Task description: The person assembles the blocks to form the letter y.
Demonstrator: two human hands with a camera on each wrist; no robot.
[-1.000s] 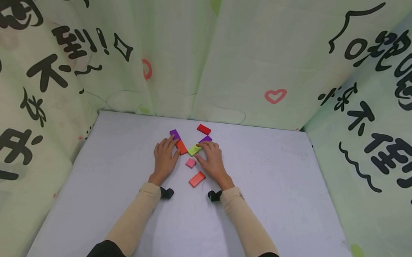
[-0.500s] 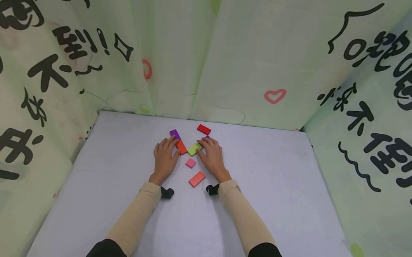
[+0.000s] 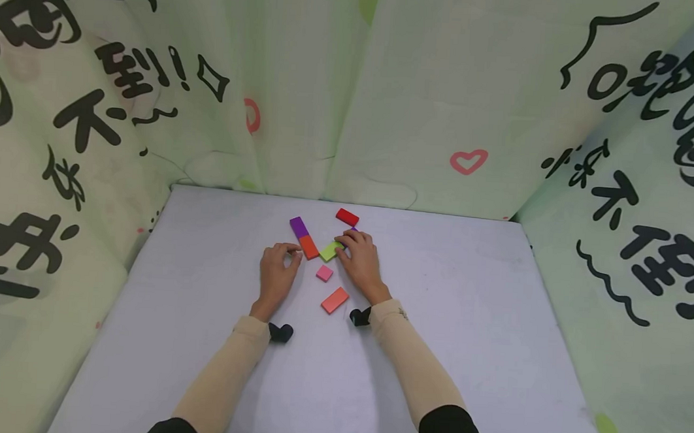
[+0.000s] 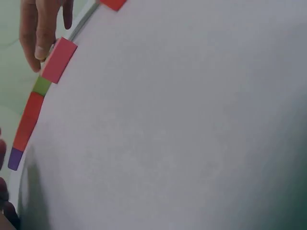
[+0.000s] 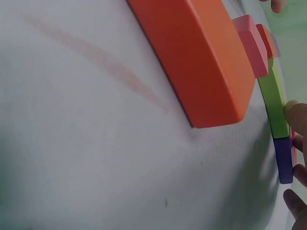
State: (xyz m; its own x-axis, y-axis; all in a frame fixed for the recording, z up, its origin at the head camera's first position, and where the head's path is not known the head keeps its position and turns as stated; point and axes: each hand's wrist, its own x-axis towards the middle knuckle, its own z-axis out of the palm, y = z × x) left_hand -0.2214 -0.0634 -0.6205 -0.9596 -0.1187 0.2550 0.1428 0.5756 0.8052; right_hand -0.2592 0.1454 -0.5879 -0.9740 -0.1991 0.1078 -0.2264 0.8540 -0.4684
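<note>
In the head view, a purple block and an orange-red block lie end to end in a slanting row. A lime-green block meets the row's near end, angling off to the right. Beyond it a second purple block is mostly covered by my right hand. That hand pinches the green block, thumb on its near side and fingers across the far side. My left hand is just left of the orange-red block, fingers loosely bent and holding nothing.
A small pink block and a larger orange block lie nearer on the white table. A red block is beyond the right hand. Printed curtains surround the table's back and sides.
My left hand has drawn back off the purple and orange-red blocks, its fingers bending. The right hand has moved slightly forward over the second purple block. The blocks look unmoved.
</note>
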